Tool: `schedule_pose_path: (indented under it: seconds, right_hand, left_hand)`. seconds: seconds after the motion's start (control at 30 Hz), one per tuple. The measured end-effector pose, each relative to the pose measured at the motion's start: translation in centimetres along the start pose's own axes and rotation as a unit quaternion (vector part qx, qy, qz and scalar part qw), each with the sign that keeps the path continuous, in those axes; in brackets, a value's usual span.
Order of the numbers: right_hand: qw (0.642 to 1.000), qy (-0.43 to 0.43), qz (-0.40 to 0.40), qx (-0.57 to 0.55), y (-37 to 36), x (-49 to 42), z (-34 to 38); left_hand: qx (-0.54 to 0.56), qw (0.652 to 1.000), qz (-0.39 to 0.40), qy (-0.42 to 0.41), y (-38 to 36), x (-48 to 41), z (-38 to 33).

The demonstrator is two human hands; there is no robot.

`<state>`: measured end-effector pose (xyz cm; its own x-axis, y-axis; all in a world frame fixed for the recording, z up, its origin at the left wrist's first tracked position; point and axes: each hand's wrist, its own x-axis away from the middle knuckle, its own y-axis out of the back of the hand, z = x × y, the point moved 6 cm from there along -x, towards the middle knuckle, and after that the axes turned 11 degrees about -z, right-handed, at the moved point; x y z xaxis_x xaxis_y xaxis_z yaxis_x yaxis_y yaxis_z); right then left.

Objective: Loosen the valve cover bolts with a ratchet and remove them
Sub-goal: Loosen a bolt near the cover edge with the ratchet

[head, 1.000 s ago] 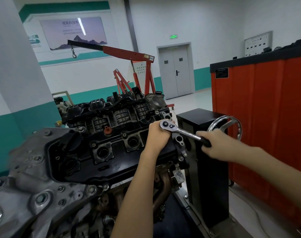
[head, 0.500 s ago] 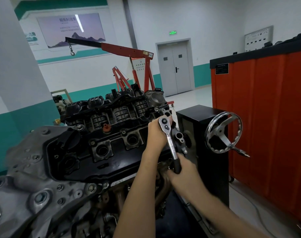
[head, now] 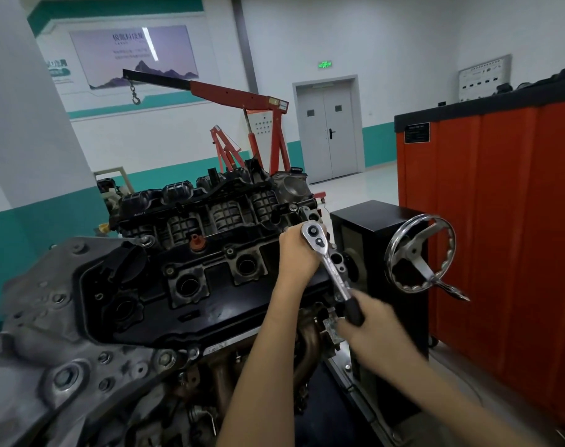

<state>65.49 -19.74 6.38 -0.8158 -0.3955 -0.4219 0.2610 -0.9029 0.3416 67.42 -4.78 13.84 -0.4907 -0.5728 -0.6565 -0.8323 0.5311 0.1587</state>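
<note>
At the valve cover, left hand clasps the ratchet head, blurred right hand its handle.

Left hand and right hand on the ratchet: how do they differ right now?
The left hand sits high at the chrome head of the ratchet, over the valve cover; the right hand grips the black handle, lower and nearer the camera. The left hand looks sharp, the right hand blurred. Both hold the same ratchet.
</note>
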Motion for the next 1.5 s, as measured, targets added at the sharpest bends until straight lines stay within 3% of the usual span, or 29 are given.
schedule_pose_path:
  seconds: [0.1, 0.23, 0.33, 0.4, 0.47, 0.53, 0.6, 0.7, 0.8, 0.93, 1.03, 1.13, 1.2, 1.27, 1.33, 1.4, 1.5]
  right_hand:
    - [0.994, -0.055, -0.024, -0.094, -3.6, 1.6, 0.3]
    - [0.998, -0.028, 0.003, -0.062, -2.5, 0.5, 0.0]
    - [0.994, 0.025, 0.066, 0.079, 2.0, -2.6, -1.2]
    - [0.97, 0.095, 0.092, 0.205, 5.0, -5.7, -0.5]
    - [0.927, 0.175, 0.083, 0.32, 6.5, -8.1, 1.1]
    - [0.91, 0.2, 0.054, 0.36, 6.7, -8.6, 1.7]
    - [0.94, 0.154, 0.036, 0.301, 5.7, -6.9, 0.7]
    - [0.996, 0.028, 0.023, 0.078, 1.8, -1.6, -0.7]
    - [0.997, -0.04, -0.033, -0.053, -2.7, 1.3, 0.2]
    - [0.995, -0.049, -0.031, -0.084, -4.5, 1.7, 1.1]
    - [0.999, -0.002, 0.039, 0.0, -0.9, -0.1, -0.1]
    - [0.977, 0.08, 0.099, 0.174, 4.3, -4.6, -0.3]
    - [0.941, 0.143, 0.091, 0.294, 6.4, -7.4, 0.9]
    - [0.927, 0.16, 0.059, 0.335, 6.6, -7.9, 1.2]
    - [0.96, 0.113, 0.035, 0.252, 4.8, -5.4, 0.2]
    - [0.996, 0.032, 0.023, 0.08, 1.6, -1.3, -0.5]
    - [0.996, -0.048, -0.033, -0.07, -2.8, 1.5, 0.0]
  left_hand:
    - [-0.003, 1.0, -0.014, -0.021, -0.1, 0.0, -0.5]
    - [-0.021, 0.999, 0.025, -0.018, 0.0, -0.3, -0.3]
    - [-0.023, 0.998, 0.059, 0.008, 0.0, -0.3, 0.0]
    - [-0.041, 0.997, 0.07, 0.01, -0.1, -0.3, -0.1]
    - [-0.041, 0.997, 0.066, 0.006, 0.1, -0.3, -0.1]
    - [-0.014, 0.999, 0.041, 0.03, 0.5, -0.2, 0.3]
    - [0.015, 0.999, 0.022, 0.038, 0.6, 0.0, 0.4]
    - [0.039, 0.999, 0.006, 0.033, 0.3, 0.6, 0.1]
    - [0.031, 0.999, -0.003, 0.017, 0.0, 0.5, -0.3]
    - [0.015, 0.999, 0.008, 0.032, 0.3, 0.3, -0.4]
    - [0.015, 0.998, 0.045, 0.036, 0.5, 0.3, -0.1]
    - [0.0, 0.998, 0.052, 0.042, 0.4, 0.5, -0.3]
    - [-0.011, 0.998, 0.048, 0.033, 0.4, 0.6, -0.4]
    - [0.007, 0.999, 0.032, 0.031, 0.6, 0.7, -0.2]
    - [0.037, 0.998, 0.016, 0.038, 0.8, 0.7, 0.3]
    - [0.05, 0.998, 0.011, 0.03, 0.5, 1.0, 0.4]
    - [0.071, 0.997, -0.02, 0.022, 0.3, 1.2, 0.4]
